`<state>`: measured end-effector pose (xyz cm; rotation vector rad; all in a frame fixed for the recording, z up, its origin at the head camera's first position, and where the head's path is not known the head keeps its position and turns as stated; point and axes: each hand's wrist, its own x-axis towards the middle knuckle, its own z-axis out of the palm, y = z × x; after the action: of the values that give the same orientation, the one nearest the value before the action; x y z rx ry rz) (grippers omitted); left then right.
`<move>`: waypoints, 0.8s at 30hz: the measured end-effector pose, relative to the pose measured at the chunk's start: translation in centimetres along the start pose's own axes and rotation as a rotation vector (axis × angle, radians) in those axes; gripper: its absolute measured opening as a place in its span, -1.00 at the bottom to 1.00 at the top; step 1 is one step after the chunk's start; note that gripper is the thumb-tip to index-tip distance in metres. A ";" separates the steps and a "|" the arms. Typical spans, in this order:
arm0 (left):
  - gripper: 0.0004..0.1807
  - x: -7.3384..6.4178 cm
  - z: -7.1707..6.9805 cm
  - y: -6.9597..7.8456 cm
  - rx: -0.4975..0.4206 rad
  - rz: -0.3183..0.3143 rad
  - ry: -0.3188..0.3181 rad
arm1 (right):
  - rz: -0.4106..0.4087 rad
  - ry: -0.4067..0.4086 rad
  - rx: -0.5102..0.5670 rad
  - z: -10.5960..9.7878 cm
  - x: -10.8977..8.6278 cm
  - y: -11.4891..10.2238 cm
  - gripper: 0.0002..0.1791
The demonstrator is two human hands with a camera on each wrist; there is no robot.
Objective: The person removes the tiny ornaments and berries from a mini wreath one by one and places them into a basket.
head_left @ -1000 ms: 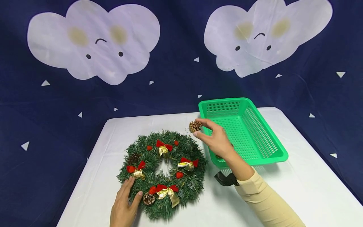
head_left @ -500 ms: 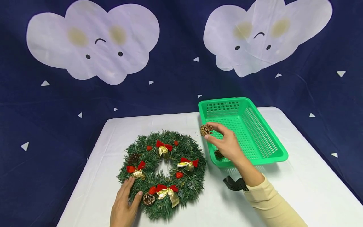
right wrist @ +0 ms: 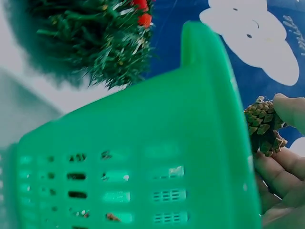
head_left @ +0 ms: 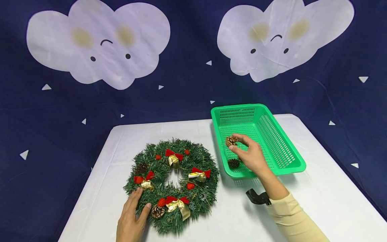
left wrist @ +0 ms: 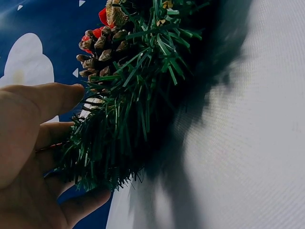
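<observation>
A green wreath (head_left: 205, 158) with red-and-gold bows, red berries and pine cones lies on the table at centre-left. My left hand (head_left: 130, 215) rests at its lower left edge, fingers fairly straight and spread, thumb beside a pine cone (head_left: 158, 211). The left wrist view has the same hand (left wrist: 43, 143) against the wreath's green fringe (left wrist: 124, 124). Over the left part of a green basket (head_left: 297, 164), my right hand (head_left: 252, 154) pinches a brown pine cone (head_left: 231, 141) between thumb and fingers. The right wrist view shows this pine cone (right wrist: 263, 125) beyond the basket's rim.
A darker pine cone (head_left: 233, 163) lies in the basket's near left corner, just below the right hand; more contents there are partly hidden. The white-covered table (head_left: 99, 188) meets a dark blue cloud-printed backdrop (head_left: 187, 94). A black strap piece (head_left: 257, 197) hangs at the right wrist.
My right hand has carried the pine cone from above the wreath's far right side rightward over the basket, uncovering the darker pine cone inside. The left hand has stayed on the wreath.
</observation>
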<state>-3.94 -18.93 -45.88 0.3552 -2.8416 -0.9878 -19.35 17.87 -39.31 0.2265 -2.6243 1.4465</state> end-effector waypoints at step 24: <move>-0.34 0.0 0.2 -0.1 -0.009 0.008 0.022 | 0.052 -0.073 -0.155 -3.0 0.9 3.8 -0.36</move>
<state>-3.94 -18.89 -46.15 0.3510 -2.8156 -0.9885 -20.87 22.40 -40.71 0.1992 -2.8044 1.2649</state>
